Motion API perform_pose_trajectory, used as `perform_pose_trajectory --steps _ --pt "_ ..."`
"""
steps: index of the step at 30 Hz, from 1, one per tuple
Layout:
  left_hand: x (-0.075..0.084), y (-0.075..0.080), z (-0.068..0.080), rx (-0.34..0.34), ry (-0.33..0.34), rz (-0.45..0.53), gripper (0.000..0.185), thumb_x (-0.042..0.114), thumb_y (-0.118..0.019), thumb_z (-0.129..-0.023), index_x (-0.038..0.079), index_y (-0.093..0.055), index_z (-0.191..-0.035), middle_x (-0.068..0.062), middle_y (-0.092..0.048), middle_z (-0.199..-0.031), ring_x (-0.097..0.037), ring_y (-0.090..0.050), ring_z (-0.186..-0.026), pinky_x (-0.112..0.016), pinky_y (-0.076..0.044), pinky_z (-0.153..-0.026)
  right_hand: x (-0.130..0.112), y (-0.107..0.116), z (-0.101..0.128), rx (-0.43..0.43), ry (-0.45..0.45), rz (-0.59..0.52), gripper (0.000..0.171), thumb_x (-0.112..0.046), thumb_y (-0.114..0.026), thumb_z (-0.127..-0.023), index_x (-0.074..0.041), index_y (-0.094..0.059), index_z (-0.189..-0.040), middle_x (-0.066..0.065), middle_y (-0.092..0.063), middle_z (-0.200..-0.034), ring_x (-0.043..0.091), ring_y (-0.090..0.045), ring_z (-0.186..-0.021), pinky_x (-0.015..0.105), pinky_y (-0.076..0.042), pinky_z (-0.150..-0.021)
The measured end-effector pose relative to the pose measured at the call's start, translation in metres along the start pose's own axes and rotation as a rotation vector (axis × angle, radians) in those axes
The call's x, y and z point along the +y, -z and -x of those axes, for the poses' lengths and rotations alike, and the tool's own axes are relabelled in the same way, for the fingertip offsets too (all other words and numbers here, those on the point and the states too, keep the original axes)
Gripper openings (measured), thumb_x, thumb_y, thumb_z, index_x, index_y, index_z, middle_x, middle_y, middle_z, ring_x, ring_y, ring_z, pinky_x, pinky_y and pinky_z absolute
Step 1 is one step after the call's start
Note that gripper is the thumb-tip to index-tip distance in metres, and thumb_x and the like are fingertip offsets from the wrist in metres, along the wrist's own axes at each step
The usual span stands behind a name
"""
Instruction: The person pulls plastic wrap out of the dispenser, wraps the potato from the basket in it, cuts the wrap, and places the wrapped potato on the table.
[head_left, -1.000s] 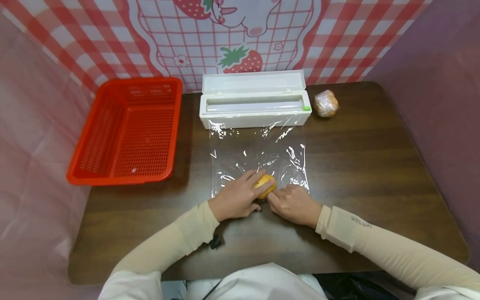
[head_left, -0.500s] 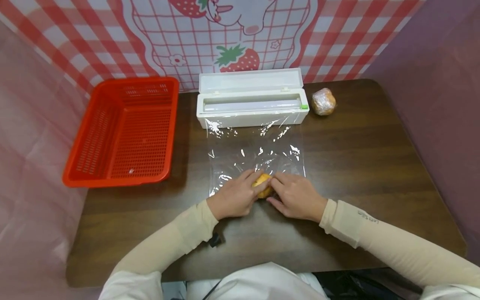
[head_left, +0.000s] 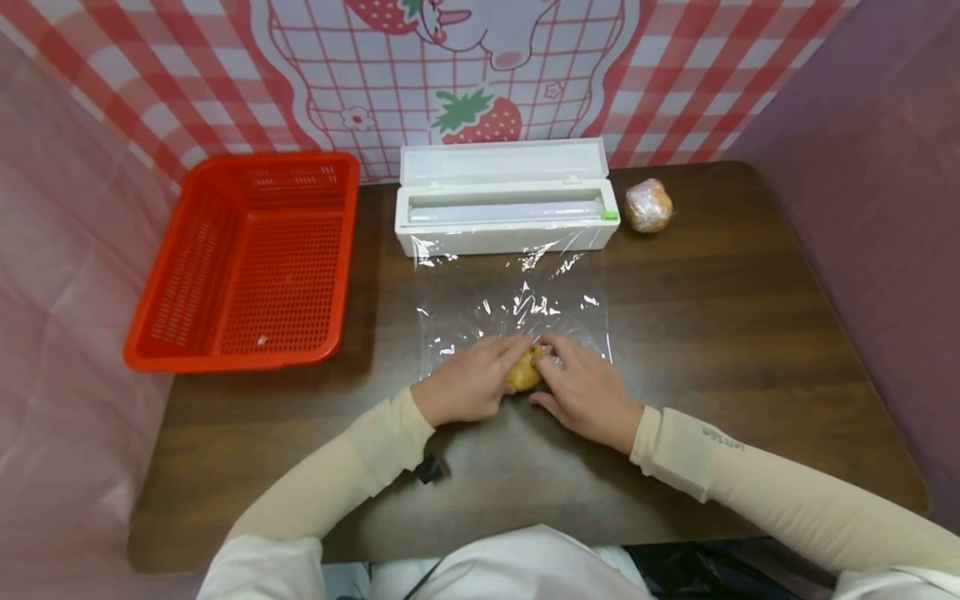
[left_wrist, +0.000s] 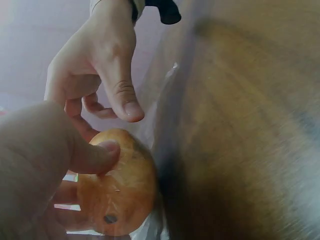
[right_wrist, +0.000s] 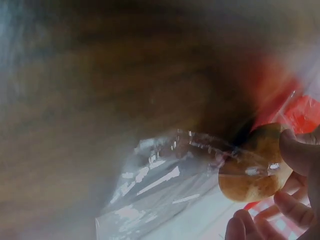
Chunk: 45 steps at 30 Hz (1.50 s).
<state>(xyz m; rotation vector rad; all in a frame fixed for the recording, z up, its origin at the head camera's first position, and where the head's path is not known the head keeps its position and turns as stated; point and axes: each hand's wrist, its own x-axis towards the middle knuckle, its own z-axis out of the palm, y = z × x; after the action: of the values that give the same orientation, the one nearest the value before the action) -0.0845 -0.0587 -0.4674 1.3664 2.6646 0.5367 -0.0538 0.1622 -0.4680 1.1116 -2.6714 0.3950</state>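
A round yellow-orange fruit with a dark spot lies between the two hands at the near end of a clear plastic wrap sheet. My left hand grips the fruit; in the left wrist view its thumb presses on the near face. From the right, my right hand bends its fingers over the far right side of the fruit. Shiny film stretches up to the fruit in the right wrist view and partly covers it. The sheet runs back to a white wrap dispenser whose lid stands up.
A red plastic basket stands on the left of the wooden table. Right of the dispenser sits a film-wrapped round item. A small black object shows beside the left forearm. A checked cloth hangs behind.
My right hand has gone from a fist beside the fruit to fingers reaching over its far right side. The film beyond the fruit now shows creases drawn toward it. My left hand keeps its grip.
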Motion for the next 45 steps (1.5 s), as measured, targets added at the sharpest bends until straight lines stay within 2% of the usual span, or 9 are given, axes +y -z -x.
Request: perform_pose_trajectory --steps 6,11,15,22,24,31,38,42,45 --pt "-0.004 0.009 -0.004 -0.075 0.056 0.151 0.089 0.015 -0.074 -0.091 0.001 -0.018 -0.160 -0.020 -0.048 -0.149 -0.033 -0.053 -0.130 -0.044 -0.046 -0.106 0.004 0.001 -0.010 -0.020 0.013 -0.052 0.059 -0.028 -0.085 -0.081 0.001 -0.063 -0.128 0.021 -0.060 -0.125 0.037 -0.062 -0.110 0.050 -0.053 -0.091" --pt "-0.010 0.017 -0.009 -0.152 0.142 0.195 0.083 0.020 -0.073 -0.094 0.012 -0.024 -0.161 -0.012 -0.049 -0.151 -0.027 -0.054 -0.124 -0.041 -0.053 -0.093 0.010 0.008 -0.023 -0.036 0.028 -0.106 0.047 -0.025 -0.087 -0.078 0.002 -0.070 -0.113 0.018 -0.066 -0.114 0.034 -0.067 -0.099 0.047 -0.057 -0.081" --pt "-0.017 0.023 -0.017 -0.206 0.178 0.239 0.080 0.023 -0.073 -0.093 0.014 -0.030 -0.159 -0.009 -0.059 -0.138 -0.021 -0.053 -0.107 -0.034 -0.054 -0.080 0.017 0.014 -0.035 -0.102 0.003 -0.151 0.043 -0.026 -0.087 -0.077 -0.001 -0.072 -0.107 0.015 -0.067 -0.110 0.031 -0.068 -0.095 0.045 -0.058 -0.077" --pt "-0.037 0.027 -0.030 -0.240 0.170 0.410 0.080 0.021 -0.074 -0.092 0.008 -0.030 -0.158 -0.009 -0.066 -0.116 -0.017 -0.058 -0.092 -0.028 -0.051 -0.081 0.033 0.018 -0.053 -0.229 -0.069 -0.288 0.040 -0.018 -0.087 -0.078 -0.004 -0.073 -0.112 0.009 -0.071 -0.109 0.026 -0.068 -0.096 0.044 -0.056 -0.082" --pt "-0.043 0.028 -0.033 -0.244 0.167 0.494 0.083 0.019 -0.073 -0.094 0.008 -0.024 -0.160 -0.011 -0.066 -0.122 -0.017 -0.061 -0.090 -0.028 -0.052 -0.081 0.037 0.018 -0.058 -0.257 -0.083 -0.313 0.041 -0.015 -0.086 -0.079 -0.003 -0.072 -0.115 0.010 -0.072 -0.110 0.026 -0.068 -0.099 0.045 -0.054 -0.086" --pt "-0.058 0.033 -0.037 -0.236 0.188 0.634 0.071 0.014 -0.068 -0.097 0.004 -0.031 -0.157 -0.018 -0.055 -0.143 -0.025 -0.058 -0.120 -0.036 -0.041 -0.109 0.045 0.020 -0.070 -0.308 -0.102 -0.359 0.040 -0.009 -0.082 -0.083 -0.001 -0.071 -0.121 0.013 -0.073 -0.114 0.028 -0.069 -0.103 0.046 -0.054 -0.089" --pt "-0.065 0.035 -0.040 -0.225 0.203 0.684 0.065 0.014 -0.067 -0.097 0.004 -0.038 -0.154 -0.020 -0.060 -0.137 -0.027 -0.060 -0.123 -0.033 -0.046 -0.104 0.048 0.023 -0.071 -0.370 -0.155 -0.360 0.041 -0.016 -0.075 -0.092 0.000 -0.066 -0.129 0.016 -0.069 -0.122 0.033 -0.066 -0.111 0.050 -0.051 -0.096" --pt "-0.068 0.035 -0.040 -0.214 0.225 0.705 0.060 0.012 -0.068 -0.097 0.004 -0.043 -0.151 -0.020 -0.061 -0.136 -0.028 -0.060 -0.124 -0.034 -0.047 -0.103 0.049 0.023 -0.067 -0.396 -0.199 -0.282 0.052 -0.022 -0.075 -0.091 -0.002 -0.060 -0.137 0.014 -0.070 -0.118 0.029 -0.067 -0.105 0.050 -0.053 -0.090" --pt "-0.069 0.035 -0.041 -0.201 0.231 0.717 0.050 0.011 -0.069 -0.095 0.005 -0.052 -0.142 -0.019 -0.061 -0.135 -0.028 -0.059 -0.125 -0.035 -0.047 -0.104 0.051 0.025 -0.060 -0.407 -0.215 -0.193 0.046 -0.018 -0.073 -0.089 -0.005 -0.064 -0.132 0.010 -0.070 -0.110 0.027 -0.066 -0.095 0.049 -0.054 -0.079"
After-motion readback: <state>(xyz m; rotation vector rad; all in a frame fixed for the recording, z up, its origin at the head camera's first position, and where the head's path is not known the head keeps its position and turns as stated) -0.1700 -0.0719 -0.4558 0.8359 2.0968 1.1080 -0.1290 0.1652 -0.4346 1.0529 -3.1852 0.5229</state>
